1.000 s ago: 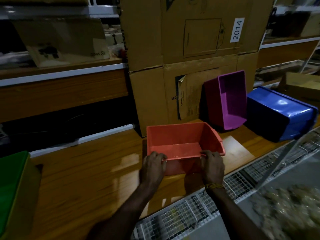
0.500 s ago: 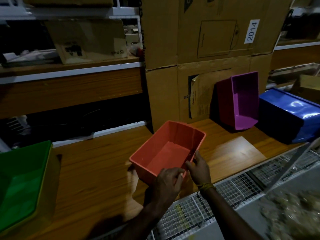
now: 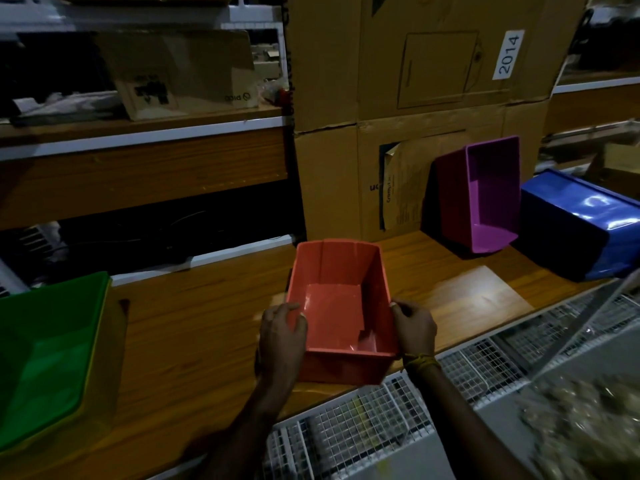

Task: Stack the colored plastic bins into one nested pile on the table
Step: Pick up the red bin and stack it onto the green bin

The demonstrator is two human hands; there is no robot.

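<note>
An orange-red bin [image 3: 337, 306] is upright, opening up, near the front edge of the wooden table [image 3: 194, 327], its long side pointing away from me. My left hand [image 3: 281, 336] grips its left wall and my right hand [image 3: 414, 329] grips its right wall. At the far left a green bin [image 3: 45, 355] sits nested inside a yellow one [image 3: 104, 372]. A purple bin [image 3: 485, 192] leans on its side against the cardboard boxes, opening toward me. A blue bin [image 3: 585, 223] lies tipped over at the right.
Large cardboard boxes [image 3: 398, 116] stand stacked behind the table. Wooden shelves [image 3: 145, 168] with clutter fill the back left. A white wire mesh rack [image 3: 381, 420] runs along the table's front edge, with a blurry bag [image 3: 581, 420] at the lower right.
I have turned the orange-red bin about a quarter turn, from lying crosswise to pointing away from me. My hands shifted from its near rim to its two side walls.
</note>
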